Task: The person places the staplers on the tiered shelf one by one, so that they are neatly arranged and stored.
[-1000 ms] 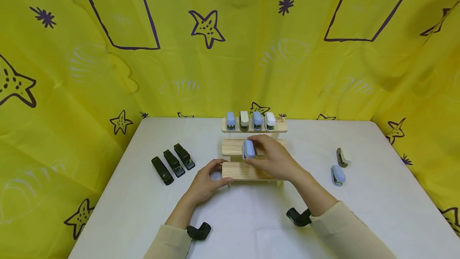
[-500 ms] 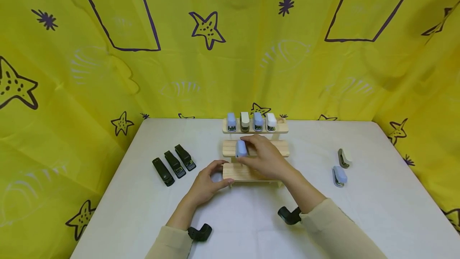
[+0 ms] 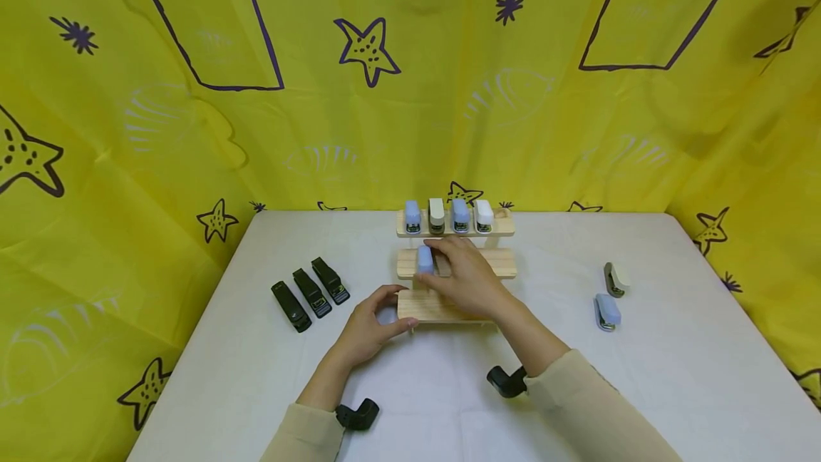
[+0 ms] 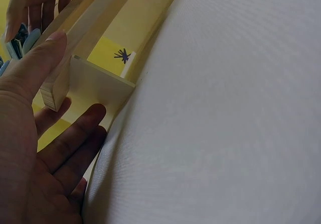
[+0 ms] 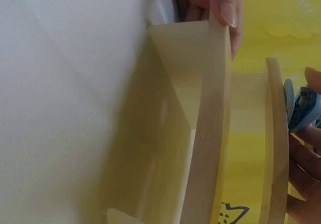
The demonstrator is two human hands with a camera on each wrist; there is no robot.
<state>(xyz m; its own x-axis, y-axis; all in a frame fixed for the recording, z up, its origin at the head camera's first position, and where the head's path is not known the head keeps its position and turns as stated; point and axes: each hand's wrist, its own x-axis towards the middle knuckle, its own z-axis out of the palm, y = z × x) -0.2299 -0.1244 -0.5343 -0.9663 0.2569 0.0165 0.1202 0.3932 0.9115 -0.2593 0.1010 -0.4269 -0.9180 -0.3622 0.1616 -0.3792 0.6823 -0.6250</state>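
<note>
A three-tier wooden display rack (image 3: 442,309) stands at the middle of the table. My left hand (image 3: 367,326) holds the left end of its lowest board, thumb (image 4: 47,58) on one edge and fingers on the other side. My right hand (image 3: 465,273) pinches a small light-blue stapler (image 3: 425,260) between thumb and fingers at the left part of the middle board. In the right wrist view this stapler (image 5: 305,106) sits upright against the board, its far part cut off by the frame. Several mini staplers, blue, cream and white (image 3: 484,217), line the top board.
Three black staplers (image 3: 311,292) lie slanted on the white tablecloth (image 3: 436,405) to the left. On the right lie a cream stapler (image 3: 616,279) and a blue one (image 3: 606,312). A yellow patterned curtain (image 3: 436,120) encloses the back and sides.
My right hand has carried the blue stapler leftward along the middle board and lowered it there. The left hand keeps its place on the lowest board.
</note>
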